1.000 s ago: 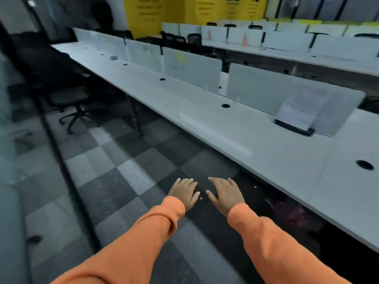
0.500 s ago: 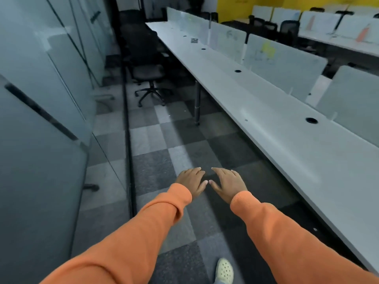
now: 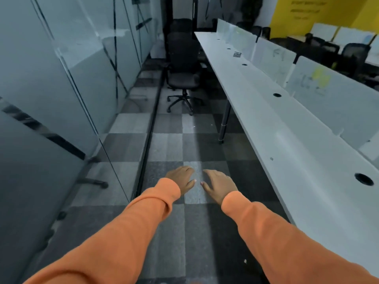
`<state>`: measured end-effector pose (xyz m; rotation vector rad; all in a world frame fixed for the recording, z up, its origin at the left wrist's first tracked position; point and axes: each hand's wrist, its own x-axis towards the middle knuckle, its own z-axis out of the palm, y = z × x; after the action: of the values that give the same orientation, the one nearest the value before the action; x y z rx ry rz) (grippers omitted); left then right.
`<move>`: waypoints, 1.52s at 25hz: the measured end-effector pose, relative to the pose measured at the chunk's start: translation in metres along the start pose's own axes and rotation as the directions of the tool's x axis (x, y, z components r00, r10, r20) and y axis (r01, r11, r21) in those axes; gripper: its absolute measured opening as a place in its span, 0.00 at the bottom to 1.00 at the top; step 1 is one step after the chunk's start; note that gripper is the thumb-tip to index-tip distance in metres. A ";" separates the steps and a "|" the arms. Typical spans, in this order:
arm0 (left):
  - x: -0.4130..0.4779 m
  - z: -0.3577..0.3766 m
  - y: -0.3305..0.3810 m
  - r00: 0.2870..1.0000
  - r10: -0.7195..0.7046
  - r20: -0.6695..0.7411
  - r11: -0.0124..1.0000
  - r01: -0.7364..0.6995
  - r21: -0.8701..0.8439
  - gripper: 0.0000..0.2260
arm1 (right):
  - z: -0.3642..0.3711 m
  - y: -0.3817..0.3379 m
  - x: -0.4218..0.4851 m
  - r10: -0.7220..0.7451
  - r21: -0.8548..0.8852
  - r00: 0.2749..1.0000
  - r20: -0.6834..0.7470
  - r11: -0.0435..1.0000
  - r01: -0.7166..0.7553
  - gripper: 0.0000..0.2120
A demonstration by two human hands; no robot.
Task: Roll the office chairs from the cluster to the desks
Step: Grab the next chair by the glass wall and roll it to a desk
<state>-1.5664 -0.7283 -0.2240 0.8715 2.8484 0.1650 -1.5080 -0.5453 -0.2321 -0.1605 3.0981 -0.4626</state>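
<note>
above the carpet (image 3: 168,146), left hand (image 3: 181,181) and right hand (image 3: 220,186) hang empty, fingers loose; office chair (image 3: 183,64) ahead

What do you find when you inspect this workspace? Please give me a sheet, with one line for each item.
Surface: long white desk along the right of the aisle; checkered carpet on the floor.
Job's things: black office chair at the far end of the aisle, beside the desk; second chair behind it; no hand touches either.
Clutter: small dark item on the far part of the desk, too small to identify.
Grippers: left hand and right hand open, stretched forward over the carpet, holding nothing.
Cables: nothing seen; only round holes in the desk.
Surroundings: glass wall on the left; white partitions along the desk; yellow wall far right.
</note>
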 end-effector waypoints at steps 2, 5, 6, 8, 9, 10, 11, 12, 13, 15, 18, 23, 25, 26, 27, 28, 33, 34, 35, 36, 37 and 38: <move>0.021 -0.006 -0.009 1.000 -0.020 0.000 1.000 0.020 0.002 0.24 | -0.003 0.008 0.033 -0.016 0.047 1.000 0.015 0.999 0.015 0.26; 0.061 -0.015 -0.033 0.998 -0.056 -0.013 0.998 0.056 0.014 0.25 | -0.008 0.019 0.094 -0.056 0.080 0.998 -0.002 0.995 0.056 0.26; 0.077 -0.019 -0.043 0.998 -0.062 -0.013 0.998 0.062 0.027 0.25 | -0.009 0.021 0.117 -0.062 0.084 0.998 -0.011 0.995 0.062 0.26; 0.112 -0.027 -0.066 0.997 -0.070 -0.018 0.996 0.071 0.047 0.24 | -0.011 0.026 0.165 -0.055 0.092 0.998 -0.020 0.994 0.056 0.26; 0.129 -0.031 -0.078 0.997 -0.071 -0.033 0.996 0.073 0.057 0.23 | -0.010 0.029 0.187 -0.054 0.087 0.998 -0.030 0.995 0.056 0.26; 0.149 -0.035 -0.091 0.996 -0.067 -0.054 0.996 0.070 0.062 0.23 | -0.009 0.031 0.211 -0.051 0.083 0.998 -0.044 0.995 0.054 0.26; 0.169 -0.040 -0.105 0.995 -0.068 -0.074 0.996 0.072 0.053 0.23 | -0.008 0.033 0.235 -0.039 0.084 0.998 -0.054 0.996 0.043 0.26; 0.187 -0.046 -0.117 0.994 -0.072 -0.086 0.997 0.075 0.034 0.22 | -0.008 0.034 0.256 -0.024 0.089 0.998 -0.057 0.996 0.029 0.26; 0.207 -0.053 -0.129 0.994 -0.074 -0.085 0.997 0.076 0.016 0.22 | -0.009 0.035 0.279 -0.008 0.095 0.999 -0.052 0.995 0.013 0.26; 0.243 -0.068 -0.153 0.995 -0.068 -0.074 0.997 0.070 0.024 0.21 | -0.010 0.036 0.320 -0.007 0.073 0.999 -0.040 0.997 0.010 0.26; 0.296 -0.088 -0.185 0.996 -0.051 -0.075 0.998 0.053 0.023 0.21 | -0.013 0.041 0.378 0.009 0.082 0.999 -0.049 0.997 -0.005 0.26; 0.378 -0.098 -0.219 0.998 -0.043 -0.050 0.999 0.044 0.020 0.22 | -0.015 0.062 0.453 0.022 0.109 1.000 -0.006 0.994 -0.021 0.26; 0.416 -0.099 -0.229 0.998 -0.038 -0.051 0.999 0.039 0.023 0.23 | -0.016 0.080 0.488 0.020 0.111 1.000 -0.009 0.994 -0.019 0.26; 0.433 -0.098 -0.234 0.998 -0.040 -0.056 0.999 0.042 0.021 0.23 | -0.017 0.088 0.505 0.014 0.102 1.000 -0.016 0.995 -0.012 0.26; 0.452 -0.100 -0.238 0.997 -0.047 -0.057 0.999 0.048 0.009 0.23 | -0.019 0.097 0.523 0.010 0.100 1.000 -0.022 0.995 -0.008 0.26; 0.476 -0.102 -0.243 0.997 -0.055 -0.054 0.998 0.055 0.000 0.23 | -0.022 0.107 0.546 0.009 0.104 1.000 -0.027 0.995 -0.006 0.26; 0.591 -0.120 -0.261 0.993 -0.096 -0.064 0.994 0.092 -0.066 0.23 | -0.038 0.159 0.657 -0.030 0.110 1.000 -0.002 0.993 0.030 0.27; 0.616 -0.126 -0.265 0.992 -0.110 -0.063 0.991 0.105 -0.079 0.23 | -0.042 0.170 0.682 -0.040 0.113 0.999 0.006 0.993 0.039 0.27; 0.630 -0.128 -0.268 0.991 -0.117 -0.060 0.990 0.112 -0.080 0.22 | -0.045 0.176 0.697 -0.055 0.109 0.998 0.015 0.993 0.053 0.27; 0.643 -0.131 -0.273 0.990 -0.127 -0.062 0.990 0.122 -0.076 0.22 | -0.048 0.180 0.710 -0.075 0.097 0.997 0.019 0.993 0.073 0.27; 0.660 -0.133 -0.279 0.988 -0.141 -0.069 0.987 0.135 -0.084 0.22 | -0.052 0.188 0.730 -0.093 0.092 0.995 0.022 0.992 0.091 0.27; 0.677 -0.135 -0.287 0.985 -0.156 -0.072 0.984 0.148 -0.099 0.22 | -0.054 0.195 0.750 -0.105 0.086 0.994 0.017 0.991 0.103 0.27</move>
<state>-2.3017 -0.5913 -0.2147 0.6403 2.9390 0.3176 -2.2748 -0.4204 -0.2295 -0.3251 3.0527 -0.5892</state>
